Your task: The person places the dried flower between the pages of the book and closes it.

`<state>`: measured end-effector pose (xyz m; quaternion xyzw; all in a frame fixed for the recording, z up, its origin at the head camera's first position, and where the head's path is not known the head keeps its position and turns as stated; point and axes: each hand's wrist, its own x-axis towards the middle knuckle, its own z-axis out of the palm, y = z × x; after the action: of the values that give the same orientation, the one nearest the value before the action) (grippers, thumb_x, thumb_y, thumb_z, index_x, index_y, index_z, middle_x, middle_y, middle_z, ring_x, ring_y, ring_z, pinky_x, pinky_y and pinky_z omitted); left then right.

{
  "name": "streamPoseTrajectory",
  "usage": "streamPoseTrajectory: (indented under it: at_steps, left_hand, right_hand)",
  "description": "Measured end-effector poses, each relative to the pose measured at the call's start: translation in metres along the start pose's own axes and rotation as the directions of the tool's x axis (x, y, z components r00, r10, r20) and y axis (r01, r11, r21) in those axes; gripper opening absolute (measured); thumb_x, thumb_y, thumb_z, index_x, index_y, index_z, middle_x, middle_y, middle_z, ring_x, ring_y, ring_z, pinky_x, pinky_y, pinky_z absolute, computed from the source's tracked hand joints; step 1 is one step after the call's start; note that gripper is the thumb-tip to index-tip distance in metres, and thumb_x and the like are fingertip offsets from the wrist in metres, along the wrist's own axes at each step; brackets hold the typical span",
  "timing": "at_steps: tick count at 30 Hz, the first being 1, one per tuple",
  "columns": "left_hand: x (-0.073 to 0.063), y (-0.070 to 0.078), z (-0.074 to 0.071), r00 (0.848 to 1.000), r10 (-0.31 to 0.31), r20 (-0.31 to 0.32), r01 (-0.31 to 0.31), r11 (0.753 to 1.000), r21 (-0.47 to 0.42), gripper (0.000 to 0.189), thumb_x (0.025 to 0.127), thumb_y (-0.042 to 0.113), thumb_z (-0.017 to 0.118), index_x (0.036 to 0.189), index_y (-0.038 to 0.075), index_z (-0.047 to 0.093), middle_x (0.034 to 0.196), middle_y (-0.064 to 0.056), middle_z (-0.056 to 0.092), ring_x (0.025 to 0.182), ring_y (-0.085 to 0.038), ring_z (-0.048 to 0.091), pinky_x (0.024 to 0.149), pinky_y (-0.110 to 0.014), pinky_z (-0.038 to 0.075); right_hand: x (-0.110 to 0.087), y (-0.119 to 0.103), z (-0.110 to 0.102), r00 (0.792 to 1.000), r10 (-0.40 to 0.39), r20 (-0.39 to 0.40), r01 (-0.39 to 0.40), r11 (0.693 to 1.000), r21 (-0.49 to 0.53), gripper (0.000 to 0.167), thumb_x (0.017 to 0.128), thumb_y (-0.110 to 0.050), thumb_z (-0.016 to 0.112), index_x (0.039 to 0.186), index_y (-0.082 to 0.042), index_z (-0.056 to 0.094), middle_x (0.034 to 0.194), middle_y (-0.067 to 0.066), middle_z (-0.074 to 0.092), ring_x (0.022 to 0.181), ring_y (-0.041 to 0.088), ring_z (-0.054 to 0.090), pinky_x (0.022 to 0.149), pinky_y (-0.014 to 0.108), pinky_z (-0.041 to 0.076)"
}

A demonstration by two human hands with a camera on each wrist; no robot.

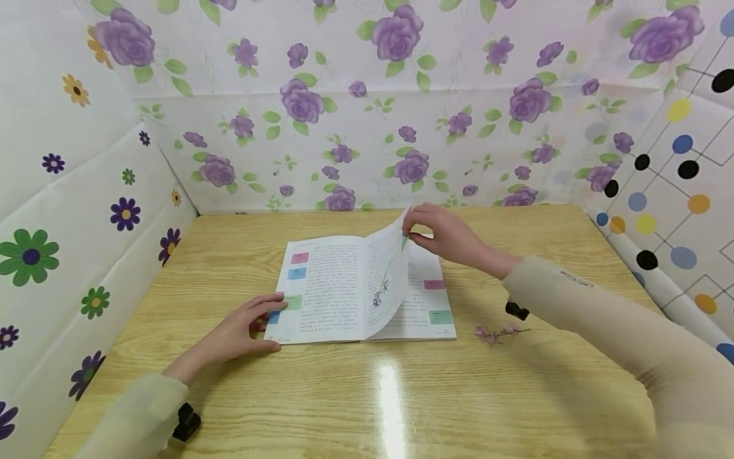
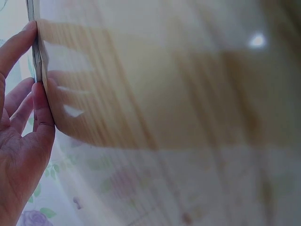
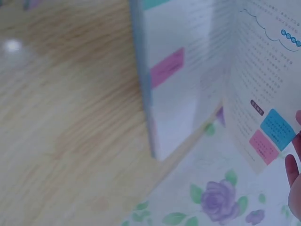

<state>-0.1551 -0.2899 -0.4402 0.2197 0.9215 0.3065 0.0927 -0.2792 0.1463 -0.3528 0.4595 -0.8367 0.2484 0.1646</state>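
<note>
Rests the loosely spread left hand [image 1: 243,326] against the left edge of the book [image 1: 329,287], lying open on the counter [image 1: 309,395], likely to steady it without gripping. Pinches a page [image 1: 394,268] near its far outer corner between thumb and fingers of the right hand [image 1: 450,236], presumably to hold it clear of those beneath.

Table [image 1: 321,395]: wood-grain top, smooth, glossy; bright glare streak in head view, mirror-like reflections in left wrist view. Book [image 1: 327,287]: smooth printed paper, mostly matt. Lifted page [image 1: 390,255]: same paper, thin, flexible. Walls [image 1: 355,146]: thin sheeting, cloth or plastic, can't tell; slight sheen, creased. Sleeves [image 1: 579,299]: soft matt cloth. Wrist block [image 1: 186,422]: hard, black, plastic-looking. Sprig [image 1: 489,334]: too small to tell.
</note>
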Motion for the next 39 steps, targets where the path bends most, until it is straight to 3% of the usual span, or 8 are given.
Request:
streamPoseTrajectory:
  at_steps: [14,22,29,39]
  left_hand:
    - [0.002,0.000,0.000,1.000,0.011,0.003,-0.011,1.000,0.007,0.074,0.081,0.035,0.081,0.144,0.011,0.051,0.157,-0.011,0.037,0.112,-0.020,0.053,0.086,-0.020,0.051]
    - [0.002,-0.002,-0.001,1.000,0.026,-0.007,-0.026,1.000,0.012,0.073,0.081,0.033,0.082,0.143,0.011,0.051,0.157,-0.011,0.037,0.110,-0.019,0.053,0.085,-0.019,0.051]
    - [0.002,-0.004,0.001,1.000,0.021,-0.008,-0.021,1.000,0.021,0.074,0.080,0.035,0.082,0.144,0.013,0.051,0.157,-0.010,0.037,0.112,-0.019,0.051,0.085,-0.019,0.049]
    - [0.001,-0.005,0.000,1.000,0.008,0.000,-0.008,1.000,0.004,0.073,0.080,0.035,0.082,0.143,0.013,0.051,0.158,-0.008,0.037,0.113,-0.020,0.051,0.086,-0.020,0.050]
  right_hand:
    - [0.060,-0.031,0.009,0.988,-0.153,0.010,0.154,0.988,-0.003,0.006,0.092,-0.008,0.069,0.094,-0.014,0.069,0.097,0.000,0.069,0.098,0.019,0.061,0.089,0.036,0.050]
    - [0.088,-0.048,0.026,0.986,-0.165,0.035,0.165,0.986,0.014,0.004,0.093,-0.011,0.069,0.094,-0.014,0.071,0.097,0.000,0.069,0.097,0.019,0.060,0.090,0.034,0.049]
    - [0.110,-0.057,0.050,0.983,-0.170,0.077,0.167,0.985,0.035,0.004,0.094,-0.015,0.068,0.096,-0.014,0.072,0.099,0.000,0.069,0.098,0.018,0.062,0.100,0.033,0.047]
    - [0.134,-0.070,0.092,0.976,-0.144,0.165,0.140,0.989,0.037,0.007,0.095,-0.019,0.067,0.097,-0.017,0.074,0.103,-0.003,0.072,0.101,0.016,0.058,0.093,0.026,0.047]
